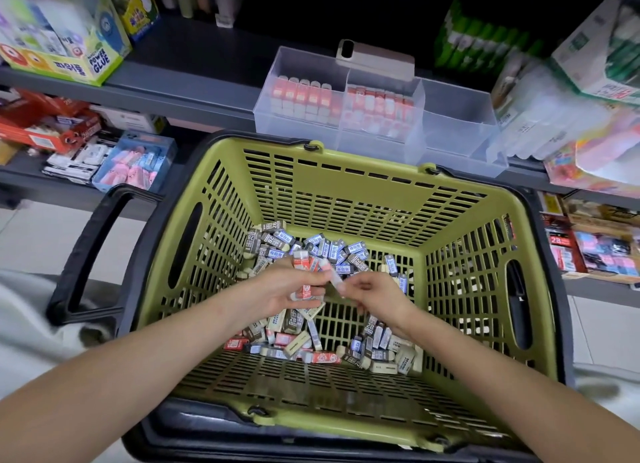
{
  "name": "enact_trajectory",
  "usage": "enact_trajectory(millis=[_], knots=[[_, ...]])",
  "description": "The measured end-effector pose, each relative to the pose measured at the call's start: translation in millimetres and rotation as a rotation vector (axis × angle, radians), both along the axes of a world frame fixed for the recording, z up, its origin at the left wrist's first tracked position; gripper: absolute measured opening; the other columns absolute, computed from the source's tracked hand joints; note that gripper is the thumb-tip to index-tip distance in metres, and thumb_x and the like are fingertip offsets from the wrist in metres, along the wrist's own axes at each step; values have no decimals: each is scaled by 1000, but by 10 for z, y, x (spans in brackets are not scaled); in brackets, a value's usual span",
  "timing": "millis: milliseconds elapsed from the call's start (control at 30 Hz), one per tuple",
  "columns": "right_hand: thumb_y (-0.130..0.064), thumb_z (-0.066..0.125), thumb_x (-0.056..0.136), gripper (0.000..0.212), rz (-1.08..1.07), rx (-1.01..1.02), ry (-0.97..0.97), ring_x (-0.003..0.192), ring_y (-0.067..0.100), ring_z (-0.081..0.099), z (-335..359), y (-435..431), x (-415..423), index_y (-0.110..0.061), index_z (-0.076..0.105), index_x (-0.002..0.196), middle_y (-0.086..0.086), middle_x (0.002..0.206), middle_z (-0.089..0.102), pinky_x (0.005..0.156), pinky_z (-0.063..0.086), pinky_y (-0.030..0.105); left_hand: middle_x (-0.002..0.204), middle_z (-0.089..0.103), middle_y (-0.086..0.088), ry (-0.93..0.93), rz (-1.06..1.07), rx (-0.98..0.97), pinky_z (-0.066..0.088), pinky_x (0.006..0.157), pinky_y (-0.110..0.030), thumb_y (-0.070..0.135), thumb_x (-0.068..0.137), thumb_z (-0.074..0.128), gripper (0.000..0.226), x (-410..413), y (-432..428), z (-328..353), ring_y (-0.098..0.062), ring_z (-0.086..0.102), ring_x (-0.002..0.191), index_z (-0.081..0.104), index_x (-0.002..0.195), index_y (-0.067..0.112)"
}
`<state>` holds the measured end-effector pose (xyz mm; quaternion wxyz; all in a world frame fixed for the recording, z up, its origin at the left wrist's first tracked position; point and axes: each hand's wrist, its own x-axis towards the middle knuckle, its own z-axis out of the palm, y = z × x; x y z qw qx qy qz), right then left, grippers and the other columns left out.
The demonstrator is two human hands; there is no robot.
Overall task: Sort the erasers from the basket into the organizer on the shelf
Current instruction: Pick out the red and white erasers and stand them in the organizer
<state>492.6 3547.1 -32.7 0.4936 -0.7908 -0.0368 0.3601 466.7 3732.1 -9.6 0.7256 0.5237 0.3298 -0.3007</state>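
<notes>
A green slotted basket stands below the shelf and holds several loose erasers in red, blue and brown sleeves. My left hand grips a few red-sleeved erasers above the basket's middle. My right hand pinches one more eraser and holds it against those in my left hand. On the shelf edge behind the basket sits a clear plastic organizer; its left and middle compartments hold rows of red-sleeved erasers, its right compartment holds none.
The basket has black handles folded out at the sides. A Power Glue box stands on the shelf at left, white and green boxes at right. A blue tray of pink erasers lies on the lower shelf.
</notes>
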Motion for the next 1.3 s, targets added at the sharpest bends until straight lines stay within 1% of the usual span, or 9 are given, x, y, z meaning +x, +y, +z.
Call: enact_trajectory(millis=[167,300,433,633,767,1000,1067,1167,1300], knots=[[-25,71,79,6,24,207,217,68,5,62,148,231,-150,-21,71,75,-4,76,70,65,52,18,83,74,-3,-113,63,13,54,64,-32,5,64,80,48,14,-13,1,-17,72,74,58,107,10],[-34,69,82,26,599,-419,-163,93,10,63,-159,189,-289,-17,70,102,-3,105,69,84,48,25,87,71,-9,-133,193,9,59,66,-38,0,73,75,36,57,53,14,-19,71,71,55,102,8],[-36,65,85,31,740,-507,-93,102,20,60,-377,219,-449,-13,67,105,4,110,67,80,44,26,80,70,-11,-113,218,-58,57,56,-31,-2,69,76,39,149,150,113,-19,70,62,54,100,7],[-31,64,85,25,344,-244,102,88,6,60,-106,93,-230,-13,67,102,-7,97,67,89,46,27,81,69,-7,-109,108,35,59,67,-33,1,63,81,47,106,135,100,-19,67,67,53,100,9],[-25,70,74,19,-183,184,117,57,1,60,306,215,2,-14,69,90,-5,74,69,53,48,15,90,70,-7,-110,9,50,55,70,-33,24,54,84,68,76,81,140,-21,66,80,56,113,5],[1,68,78,19,-213,428,123,72,16,68,481,407,-43,-9,70,93,6,83,71,68,54,21,88,72,-9,-141,96,8,55,84,-44,16,67,82,43,111,100,192,-25,68,83,62,104,9],[-3,69,79,9,-249,361,48,64,10,64,399,395,-98,-10,71,85,0,72,69,63,52,21,93,69,-12,-96,182,38,58,69,-38,10,73,78,36,120,118,206,-23,64,79,59,104,9],[-34,71,78,17,169,-76,-357,76,0,58,125,396,-286,-20,71,88,-11,82,67,75,48,24,98,63,-14,-70,303,27,53,51,-25,10,77,75,45,176,185,274,-19,60,73,54,117,5],[-41,64,84,41,917,-277,-634,110,17,49,-283,488,-458,-19,63,118,1,116,62,98,32,29,93,63,-14,-110,365,-47,51,63,-29,11,78,74,52,243,254,369,-20,58,69,51,124,2]])
